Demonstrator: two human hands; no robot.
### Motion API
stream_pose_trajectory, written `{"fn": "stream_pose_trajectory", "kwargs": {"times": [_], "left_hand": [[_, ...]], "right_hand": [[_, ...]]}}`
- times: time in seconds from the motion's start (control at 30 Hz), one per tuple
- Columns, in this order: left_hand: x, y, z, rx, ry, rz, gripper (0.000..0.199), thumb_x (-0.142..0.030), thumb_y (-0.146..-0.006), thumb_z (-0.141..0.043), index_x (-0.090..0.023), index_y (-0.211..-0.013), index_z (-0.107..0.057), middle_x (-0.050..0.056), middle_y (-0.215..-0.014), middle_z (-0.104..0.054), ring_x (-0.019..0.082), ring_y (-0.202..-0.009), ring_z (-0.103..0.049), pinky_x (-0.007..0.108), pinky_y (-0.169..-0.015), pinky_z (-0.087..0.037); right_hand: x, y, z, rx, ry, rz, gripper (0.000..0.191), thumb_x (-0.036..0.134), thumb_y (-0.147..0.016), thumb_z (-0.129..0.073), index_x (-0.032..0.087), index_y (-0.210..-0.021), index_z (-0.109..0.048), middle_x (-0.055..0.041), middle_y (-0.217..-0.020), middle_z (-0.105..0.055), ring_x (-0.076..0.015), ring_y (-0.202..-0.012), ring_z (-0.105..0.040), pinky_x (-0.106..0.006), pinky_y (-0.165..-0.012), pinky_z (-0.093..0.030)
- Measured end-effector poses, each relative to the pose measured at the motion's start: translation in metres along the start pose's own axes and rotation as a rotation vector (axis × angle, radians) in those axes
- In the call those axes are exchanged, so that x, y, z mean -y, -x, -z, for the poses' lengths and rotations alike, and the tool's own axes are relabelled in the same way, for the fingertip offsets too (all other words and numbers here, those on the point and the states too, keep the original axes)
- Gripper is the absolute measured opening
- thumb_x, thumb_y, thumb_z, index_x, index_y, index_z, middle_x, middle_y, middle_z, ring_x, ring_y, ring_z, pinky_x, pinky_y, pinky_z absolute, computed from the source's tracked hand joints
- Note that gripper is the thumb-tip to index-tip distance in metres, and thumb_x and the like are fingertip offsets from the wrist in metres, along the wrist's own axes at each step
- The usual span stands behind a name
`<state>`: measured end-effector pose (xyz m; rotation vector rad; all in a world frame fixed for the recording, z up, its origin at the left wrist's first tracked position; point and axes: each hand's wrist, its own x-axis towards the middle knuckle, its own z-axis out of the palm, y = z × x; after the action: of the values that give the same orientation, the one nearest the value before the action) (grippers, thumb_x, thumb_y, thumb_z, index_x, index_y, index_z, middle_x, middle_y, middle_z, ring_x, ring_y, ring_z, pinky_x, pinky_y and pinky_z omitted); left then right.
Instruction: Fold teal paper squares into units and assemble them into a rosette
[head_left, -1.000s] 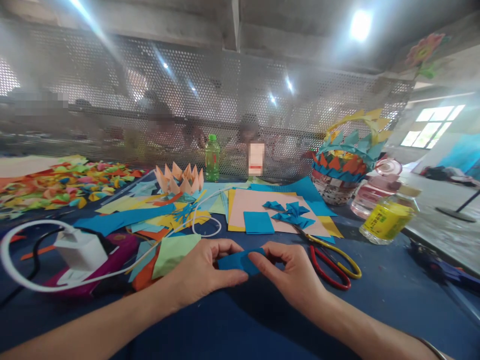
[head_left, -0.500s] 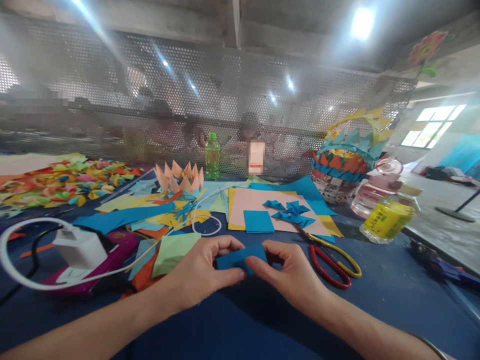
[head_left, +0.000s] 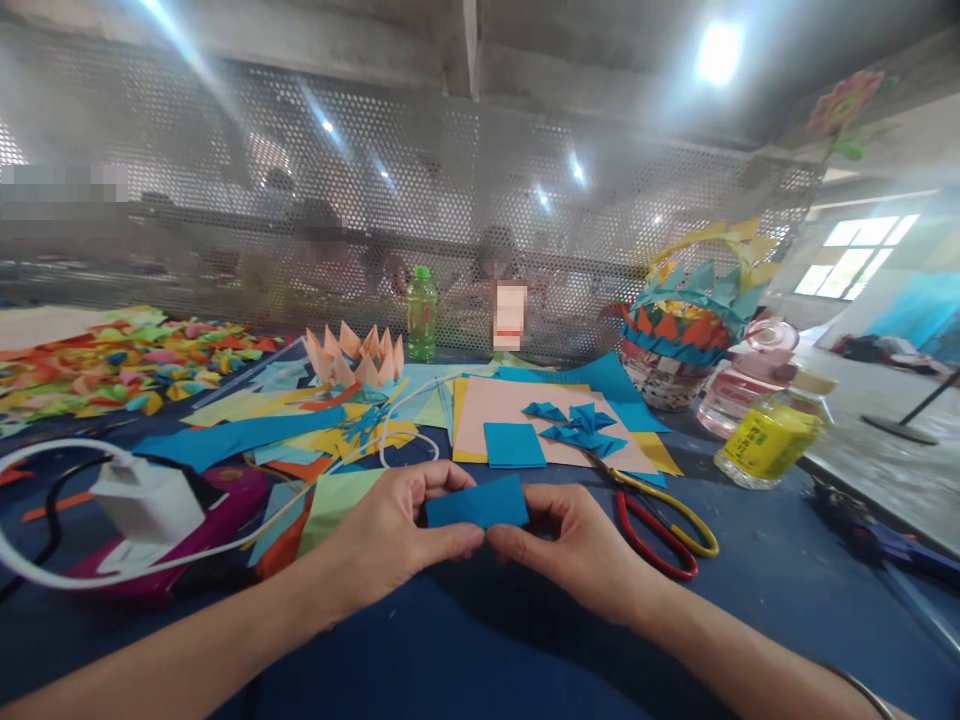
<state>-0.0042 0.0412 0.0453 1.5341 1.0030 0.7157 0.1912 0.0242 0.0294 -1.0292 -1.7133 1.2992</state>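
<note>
A folded blue paper (head_left: 478,503) is held between both hands above the dark blue table. My left hand (head_left: 416,520) pinches its left end, thumb along the lower edge. At the right end, my right hand (head_left: 570,535) grips it with the thumb at the lower edge and the fingers behind. Just beyond lies a square blue paper stack (head_left: 515,445) on a pink sheet (head_left: 487,400). Several folded blue pieces (head_left: 589,425) rest on that sheet too. Scissors with red and yellow handles (head_left: 660,535) lie right of the hands.
Left are a white charger (head_left: 146,505) on a purple power strip (head_left: 225,500), cables and paper scraps (head_left: 135,365). A peach paper crown (head_left: 356,365) and green bottle (head_left: 422,318) stand behind. Right are a paper basket (head_left: 667,360), a yellow-labelled bottle (head_left: 772,440) and a glue gun (head_left: 870,525).
My right thumb has slid left and down off the paper's face to its lower edge, so more of the blue paper shows. The whole view has shifted slightly.
</note>
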Motion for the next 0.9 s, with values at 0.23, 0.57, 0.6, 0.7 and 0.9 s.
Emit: {"fn": "stream_pose_trajectory", "kwargs": {"times": [0.23, 0.57, 0.6, 0.7, 0.9], "left_hand": [[0.003, -0.004, 0.005, -0.094, -0.002, -0.001, 0.037, -0.03, -0.063, -0.077, -0.016, -0.093, -0.059, -0.003, -0.072, -0.068, 0.013, -0.061, -0.061, 0.022, -0.059, -0.047], [0.005, -0.01, 0.012, -0.131, 0.018, -0.018, 0.043, -0.032, -0.061, -0.077, -0.017, -0.095, -0.057, -0.003, -0.074, -0.069, 0.013, -0.059, -0.062, 0.024, -0.057, -0.048], [0.005, -0.009, 0.011, -0.127, 0.013, -0.017, 0.043, -0.032, -0.061, -0.078, -0.017, -0.096, -0.056, -0.002, -0.077, -0.069, 0.013, -0.06, -0.063, 0.024, -0.058, -0.048], [0.006, -0.007, 0.006, -0.095, 0.002, -0.015, 0.037, -0.028, -0.062, -0.076, -0.017, -0.093, -0.058, -0.002, -0.077, -0.069, 0.013, -0.062, -0.062, 0.023, -0.058, -0.047], [0.004, -0.004, 0.001, -0.026, -0.012, 0.009, 0.029, -0.026, -0.065, -0.073, -0.017, -0.089, -0.06, -0.004, -0.072, -0.068, 0.012, -0.063, -0.059, 0.022, -0.058, -0.046]], "right_hand": [[0.0, -0.005, 0.008, -0.061, 0.059, 0.031, 0.027, 0.034, -0.079, -0.068, 0.015, -0.063, -0.059, 0.0013, -0.061, -0.058, -0.0102, -0.057, -0.047, -0.023, -0.056, -0.037], [-0.008, -0.015, 0.029, -0.212, 0.108, 0.113, 0.031, 0.044, -0.086, -0.059, 0.017, -0.071, -0.057, 0.0016, -0.067, -0.055, -0.0115, -0.062, -0.048, -0.023, -0.059, -0.037], [-0.008, -0.013, 0.026, -0.19, 0.11, 0.106, 0.033, 0.046, -0.087, -0.058, 0.017, -0.072, -0.058, 0.0014, -0.067, -0.055, -0.0117, -0.062, -0.049, -0.023, -0.059, -0.037], [-0.008, -0.008, 0.014, -0.092, 0.127, 0.048, 0.035, 0.048, -0.085, -0.061, 0.015, -0.072, -0.059, 0.0022, -0.064, -0.054, -0.0109, -0.059, -0.046, -0.023, -0.055, -0.035], [-0.007, -0.003, 0.003, -0.018, 0.199, 0.028, 0.033, 0.041, -0.087, -0.059, 0.012, -0.076, -0.067, -0.0019, -0.069, -0.061, -0.0146, -0.067, -0.052, -0.026, -0.063, -0.04]]}}
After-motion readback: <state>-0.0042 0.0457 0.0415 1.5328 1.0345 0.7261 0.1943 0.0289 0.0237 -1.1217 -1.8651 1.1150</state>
